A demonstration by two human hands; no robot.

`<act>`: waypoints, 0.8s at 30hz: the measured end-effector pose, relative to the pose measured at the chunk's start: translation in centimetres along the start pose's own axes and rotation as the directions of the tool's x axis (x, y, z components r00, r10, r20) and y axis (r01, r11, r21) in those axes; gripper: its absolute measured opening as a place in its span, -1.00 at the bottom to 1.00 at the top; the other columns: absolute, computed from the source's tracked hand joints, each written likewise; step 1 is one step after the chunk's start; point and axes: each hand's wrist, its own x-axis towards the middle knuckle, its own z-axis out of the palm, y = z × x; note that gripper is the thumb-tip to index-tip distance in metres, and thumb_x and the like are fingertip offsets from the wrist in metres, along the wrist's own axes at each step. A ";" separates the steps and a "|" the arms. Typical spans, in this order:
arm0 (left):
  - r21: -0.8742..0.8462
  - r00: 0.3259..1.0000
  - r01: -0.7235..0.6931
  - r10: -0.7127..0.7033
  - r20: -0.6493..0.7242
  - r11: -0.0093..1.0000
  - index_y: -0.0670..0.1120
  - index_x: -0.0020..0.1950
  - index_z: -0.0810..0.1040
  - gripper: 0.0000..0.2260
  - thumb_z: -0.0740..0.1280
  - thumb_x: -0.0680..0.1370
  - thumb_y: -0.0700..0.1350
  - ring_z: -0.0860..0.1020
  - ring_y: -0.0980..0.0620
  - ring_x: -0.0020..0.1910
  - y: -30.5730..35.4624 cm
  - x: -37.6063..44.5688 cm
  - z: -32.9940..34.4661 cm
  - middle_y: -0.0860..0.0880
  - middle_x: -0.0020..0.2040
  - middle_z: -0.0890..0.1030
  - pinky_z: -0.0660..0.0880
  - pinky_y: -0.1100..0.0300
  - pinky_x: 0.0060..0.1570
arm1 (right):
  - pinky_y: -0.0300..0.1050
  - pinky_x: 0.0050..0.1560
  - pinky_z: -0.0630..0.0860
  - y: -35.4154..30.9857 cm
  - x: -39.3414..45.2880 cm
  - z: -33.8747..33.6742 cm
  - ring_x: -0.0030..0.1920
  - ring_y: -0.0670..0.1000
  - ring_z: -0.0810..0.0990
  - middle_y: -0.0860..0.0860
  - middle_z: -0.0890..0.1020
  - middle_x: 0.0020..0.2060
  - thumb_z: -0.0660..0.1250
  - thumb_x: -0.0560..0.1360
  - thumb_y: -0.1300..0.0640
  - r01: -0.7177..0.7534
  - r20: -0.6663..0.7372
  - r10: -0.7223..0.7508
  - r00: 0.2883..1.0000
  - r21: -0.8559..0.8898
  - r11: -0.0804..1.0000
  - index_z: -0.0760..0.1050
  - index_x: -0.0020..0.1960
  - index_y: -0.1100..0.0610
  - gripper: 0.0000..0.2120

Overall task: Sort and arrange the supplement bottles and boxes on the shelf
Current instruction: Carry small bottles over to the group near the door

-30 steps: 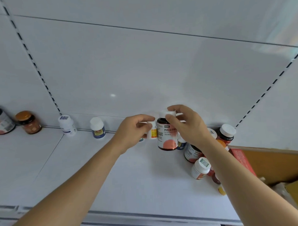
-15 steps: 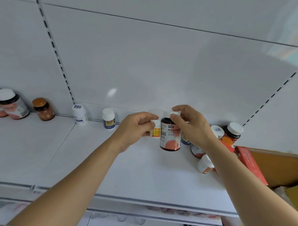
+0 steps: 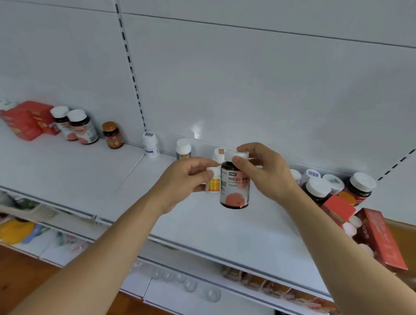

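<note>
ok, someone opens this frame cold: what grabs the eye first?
Dead centre, the right hand holds a dark brown bottle with a white cap and pink label by its cap, above the white shelf. Right beside it, the left hand has a small white bottle with a yellow-orange label in its grip. Red boxes and more bottles line the back wall at far left.

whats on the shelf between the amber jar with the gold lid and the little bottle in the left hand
In the head view, two small white bottles stand along the back: one with a blue label, then one with a yellow-and-blue label. They stand apart.
</note>
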 end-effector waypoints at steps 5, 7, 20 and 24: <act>0.011 0.998 0.008 -0.008 -0.060 1.000 -0.04 0.19 0.61 -0.78 0.32 0.60 -0.26 0.66 -0.01 0.09 -0.8 -1.5 -3.6 -0.01 0.09 0.70 0.60 0.08 0.09 | -0.32 -0.12 0.53 -1.8 0.5 3.1 -0.09 -0.17 0.63 -0.17 0.66 -0.03 0.44 0.48 -0.09 0.018 0.054 -0.018 0.998 -0.002 1.000 0.56 0.07 -0.09 -0.81; 0.006 0.997 0.007 -0.006 -0.076 1.000 -0.06 0.21 0.61 -0.77 0.33 0.59 -0.27 0.66 -0.01 0.09 -0.9 -2.0 -5.5 -0.01 0.09 0.70 0.59 0.07 0.08 | -0.23 -0.09 0.57 -2.9 0.9 4.5 -0.12 -0.18 0.62 -0.16 0.66 -0.05 0.44 0.47 -0.09 0.022 0.073 -0.020 0.997 -0.023 1.000 0.56 0.06 -0.09 -0.80; 0.063 0.991 0.020 -0.011 -0.131 0.998 -0.07 0.10 0.65 -0.81 0.40 0.53 -0.27 0.67 0.01 -0.10 -2.1 -4.7 -21.8 -0.06 -0.08 0.71 0.62 0.16 -0.07 | -0.35 -0.17 0.50 -10.7 2.7 19.5 -0.12 -0.25 0.62 -0.20 0.66 -0.10 0.48 0.43 -0.08 0.018 0.048 -0.013 0.999 -0.106 0.994 0.54 -0.01 -0.15 -0.82; 0.113 0.988 0.026 -0.008 -0.156 0.993 -0.01 0.09 0.65 -0.80 0.40 0.53 -0.24 0.66 0.04 -0.12 -2.9 -4.7 -26.7 -0.07 -0.08 0.71 0.60 0.24 -0.08 | -0.33 -0.20 0.52 -12.5 4.2 24.0 -0.13 -0.28 0.60 -0.22 0.64 -0.08 0.48 0.43 -0.08 0.021 0.071 -0.012 0.997 -0.118 0.993 0.54 0.02 -0.13 -0.79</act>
